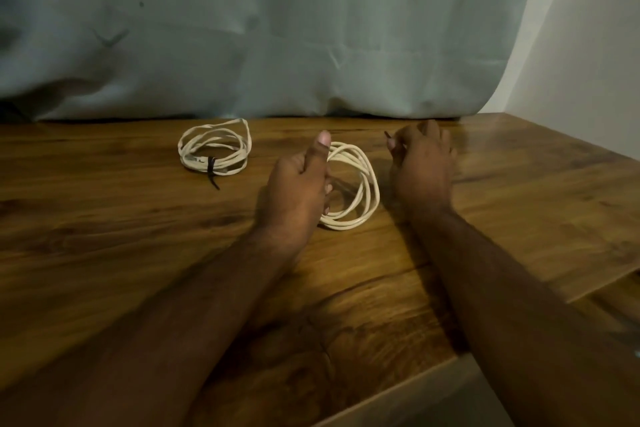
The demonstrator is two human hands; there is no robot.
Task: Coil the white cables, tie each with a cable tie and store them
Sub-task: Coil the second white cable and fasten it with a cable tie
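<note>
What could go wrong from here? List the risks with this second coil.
1. The left hand grips only one side of the untied coil; its free loops could spring apart on the table.
2. The right hand pinches a small dark piece, probably a cable tie, by its end; it may slip while threading.
3. Either arm could nudge the tied coil.

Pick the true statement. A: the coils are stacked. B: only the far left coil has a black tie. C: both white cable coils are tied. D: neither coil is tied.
B: the far left white cable coil carries a black cable tie; the coil in the left hand shows none.
</note>
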